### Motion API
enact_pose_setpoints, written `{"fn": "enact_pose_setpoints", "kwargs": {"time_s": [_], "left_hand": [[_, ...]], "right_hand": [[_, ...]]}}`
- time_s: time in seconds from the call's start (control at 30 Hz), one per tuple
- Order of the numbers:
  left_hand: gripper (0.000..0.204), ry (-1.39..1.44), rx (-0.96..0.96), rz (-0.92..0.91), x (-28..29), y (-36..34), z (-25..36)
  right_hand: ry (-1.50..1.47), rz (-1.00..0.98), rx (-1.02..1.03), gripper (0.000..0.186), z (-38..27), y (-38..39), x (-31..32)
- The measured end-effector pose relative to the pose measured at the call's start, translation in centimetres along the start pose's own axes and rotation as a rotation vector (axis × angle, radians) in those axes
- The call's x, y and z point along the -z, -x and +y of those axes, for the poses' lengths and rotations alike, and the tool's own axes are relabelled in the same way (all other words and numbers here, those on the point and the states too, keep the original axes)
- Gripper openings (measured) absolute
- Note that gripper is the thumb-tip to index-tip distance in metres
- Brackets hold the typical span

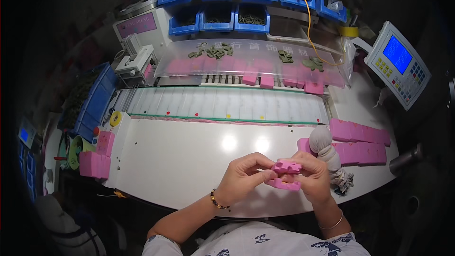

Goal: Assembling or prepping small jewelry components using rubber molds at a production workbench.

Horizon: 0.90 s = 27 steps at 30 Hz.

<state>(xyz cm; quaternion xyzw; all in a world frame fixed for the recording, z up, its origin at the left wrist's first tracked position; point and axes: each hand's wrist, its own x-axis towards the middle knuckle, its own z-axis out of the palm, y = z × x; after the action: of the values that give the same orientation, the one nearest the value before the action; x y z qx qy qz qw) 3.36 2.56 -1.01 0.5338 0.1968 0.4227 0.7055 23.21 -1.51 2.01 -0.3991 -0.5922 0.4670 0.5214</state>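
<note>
Both my hands are together above the front right of the white table, gripping a pink block-shaped rubber mould (287, 167). Its upper and lower parts are spread at the middle, leaving a gap between them. My left hand (244, 176) pinches its left end between thumb and fingers. The right end is in my right hand (313, 176), with fingers wrapped behind it. Whether the two parts are still joined I cannot tell. Just beyond my right hand lies a knotted pale cloth bag (322, 143), partly in front of another pink block (304, 145).
Two rows of pink blocks (358, 153) lie at the right. More pink blocks (95, 164) sit at the left edge. Behind the table (175, 161) runs a track of white plates (227, 104). A clear shelf (256, 52), blue bins (216, 18) and a control panel (397, 57) stand beyond.
</note>
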Motion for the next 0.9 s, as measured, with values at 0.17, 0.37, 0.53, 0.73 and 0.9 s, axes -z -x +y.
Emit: {"fn": "enact_pose_setpoints", "kwargs": {"time_s": [0.17,0.37,0.53,0.73,0.9], "left_hand": [[0.014,-0.138,-0.043,0.176,-1.5,-0.3,1.0],[0.018,-0.026,-0.073,0.071,-1.1,0.1,0.8],[0.019,0.196,0.01,-0.094,0.5,0.1,-0.1],[0.025,0.191,0.162,0.249,-0.6,-0.9,1.3],[0.036,-0.214,-0.174,0.353,-1.2,-0.9,0.5]], "right_hand": [[0.426,0.207,0.174,0.043,-1.7,-0.6,-2.1],[0.051,0.065,0.091,0.037,-0.4,-0.4,-0.6],[-0.471,-0.144,-0.101,0.024,0.7,-0.3,0.1],[-0.504,0.02,-0.324,0.05,0.5,-2.1,-1.5],[-0.169,0.065,-0.151,0.038,0.3,-2.7,-2.5]]}}
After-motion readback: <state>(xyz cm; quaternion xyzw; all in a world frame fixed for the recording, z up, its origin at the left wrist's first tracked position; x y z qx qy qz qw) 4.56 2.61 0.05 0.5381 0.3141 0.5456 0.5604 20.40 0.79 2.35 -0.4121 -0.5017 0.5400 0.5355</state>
